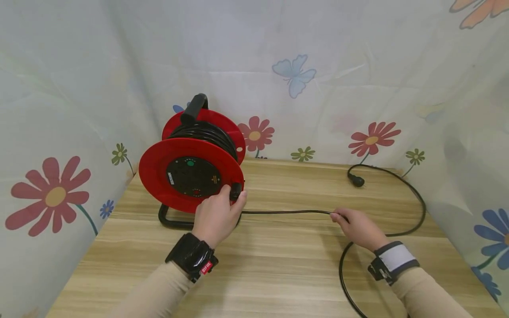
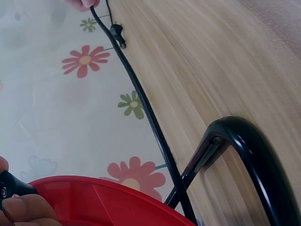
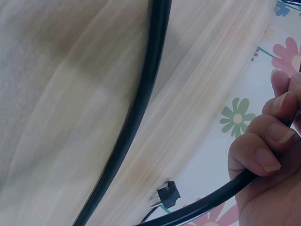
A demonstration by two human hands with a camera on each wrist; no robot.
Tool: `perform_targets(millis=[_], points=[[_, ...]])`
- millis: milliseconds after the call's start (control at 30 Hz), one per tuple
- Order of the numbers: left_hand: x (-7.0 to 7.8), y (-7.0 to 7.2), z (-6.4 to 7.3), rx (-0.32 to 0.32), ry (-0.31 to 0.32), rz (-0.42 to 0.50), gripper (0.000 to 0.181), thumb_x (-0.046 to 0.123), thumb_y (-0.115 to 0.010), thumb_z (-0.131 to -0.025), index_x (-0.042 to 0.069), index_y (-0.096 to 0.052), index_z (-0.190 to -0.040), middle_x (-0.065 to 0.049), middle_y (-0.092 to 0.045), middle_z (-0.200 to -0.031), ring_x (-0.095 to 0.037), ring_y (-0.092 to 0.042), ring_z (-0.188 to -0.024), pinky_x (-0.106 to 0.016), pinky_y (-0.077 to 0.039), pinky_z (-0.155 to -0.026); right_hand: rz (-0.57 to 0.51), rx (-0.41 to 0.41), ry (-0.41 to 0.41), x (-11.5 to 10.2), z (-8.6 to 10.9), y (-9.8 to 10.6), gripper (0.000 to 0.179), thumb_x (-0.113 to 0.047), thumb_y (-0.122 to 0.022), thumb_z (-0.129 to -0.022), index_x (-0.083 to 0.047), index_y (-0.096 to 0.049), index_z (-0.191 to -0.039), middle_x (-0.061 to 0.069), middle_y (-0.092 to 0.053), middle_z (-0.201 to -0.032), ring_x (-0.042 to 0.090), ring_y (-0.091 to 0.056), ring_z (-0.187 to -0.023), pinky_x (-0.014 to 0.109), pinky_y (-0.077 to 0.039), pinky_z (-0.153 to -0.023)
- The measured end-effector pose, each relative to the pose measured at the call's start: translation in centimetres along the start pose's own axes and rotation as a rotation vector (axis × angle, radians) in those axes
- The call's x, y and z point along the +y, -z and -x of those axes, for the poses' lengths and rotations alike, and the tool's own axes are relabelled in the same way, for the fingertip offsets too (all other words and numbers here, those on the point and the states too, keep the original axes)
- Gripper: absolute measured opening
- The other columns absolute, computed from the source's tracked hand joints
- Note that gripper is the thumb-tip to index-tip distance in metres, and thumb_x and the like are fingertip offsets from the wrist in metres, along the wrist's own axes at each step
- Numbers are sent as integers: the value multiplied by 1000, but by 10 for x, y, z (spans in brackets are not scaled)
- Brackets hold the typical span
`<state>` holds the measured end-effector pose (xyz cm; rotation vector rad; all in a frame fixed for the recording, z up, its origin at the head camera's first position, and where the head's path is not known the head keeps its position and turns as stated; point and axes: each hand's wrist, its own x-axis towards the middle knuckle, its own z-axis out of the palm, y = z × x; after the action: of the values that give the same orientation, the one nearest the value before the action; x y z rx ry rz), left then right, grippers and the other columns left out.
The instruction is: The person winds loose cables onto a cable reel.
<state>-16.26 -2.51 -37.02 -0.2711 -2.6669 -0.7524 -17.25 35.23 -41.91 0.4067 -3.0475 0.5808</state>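
A red cable reel (image 1: 159, 176) with a black hub stands upright at the left of the table, black cord wound between its two discs. My left hand (image 1: 218, 216) grips the black crank knob (image 1: 235, 191) near the front disc's right edge; in the left wrist view the fingers (image 2: 28, 209) curl round it. From the reel a black cord (image 1: 286, 212) runs to the right, fairly straight. My right hand (image 1: 359, 227) holds this cord, its fingers (image 3: 265, 157) curled round it in the right wrist view. Beyond that hand the cord loops loosely over the table.
The cord's plug (image 1: 356, 180) lies at the back right of the wooden table (image 1: 286, 256). The reel's black tubular stand (image 1: 175, 224) rests on the tabletop. A flower-printed cloth (image 1: 254, 53) hangs behind and at both sides. One cord loop runs past the near edge of view.
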Motion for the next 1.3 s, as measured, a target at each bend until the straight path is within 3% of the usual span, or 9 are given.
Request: perform_targets(millis=[300,633,933,1300], points=[[-4,-5,6,-21,-2,35,40,48,-45,-94,13,-49,-76,1,-49,-50,-14,-44,-43,-28,-32,-39,-34,-15,15,-5,-4,-6,26,-24,-46,-101,-6,-65,-101,9,-65,-87,15,-49,-67,34,-41,-59],[-10,-12,12,-31,24,43,42,50,-45,-94,13,-49,-75,0,-49,-50,-15,-45,-43,-29,-32,-39,-53,-15,38,-11,-9,-15,26,-27,-48,-100,-9,-64,-94,3,-55,-72,11,-43,-58,30,-38,-53],[-18,-19,19,-53,53,67,41,50,-45,-94,13,-50,-76,1,-50,-50,-15,-46,-45,-30,-33,-41,-60,-43,52,-18,-14,-19,24,-25,-49,-99,-7,-66,-97,7,-63,-81,13,-48,-65,32,-41,-57],[-28,-27,24,-89,114,68,42,51,-43,-93,12,-53,-80,0,-51,-51,-17,-47,-47,-31,-34,-42,-70,-57,50,-26,-20,-25,24,-26,-49,-99,-9,-65,-96,6,-62,-80,13,-48,-65,32,-41,-56]])
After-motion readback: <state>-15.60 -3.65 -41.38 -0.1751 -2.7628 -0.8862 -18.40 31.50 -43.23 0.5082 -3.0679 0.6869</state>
